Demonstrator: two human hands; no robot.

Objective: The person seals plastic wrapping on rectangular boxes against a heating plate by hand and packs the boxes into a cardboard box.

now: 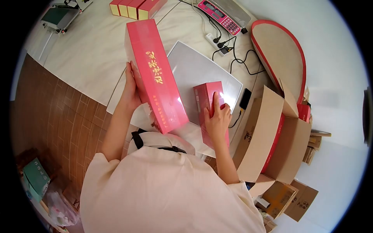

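Observation:
My left hand (133, 88) holds a long red box (157, 73) with gold lettering, raised and tilted. The palm and thumb press on its left side; the other fingers are partly hidden behind it. A shiny clear film seems to cover that box. My right hand (218, 116) grips a second red box (208, 95), index finger stretched along its top and thumb at its left edge. This second box lies partly over a grey metal panel (186, 64) on the table. The right forearm covers part of its near end.
An open cardboard carton (254, 136) with red inside stands at right, next to a phone (245, 98). Several red boxes (145, 9) lie at the table's far edge. A pink scale (219, 16), a power strip (217, 44) with black cables and a red-rimmed tray (283, 50) are at the back right.

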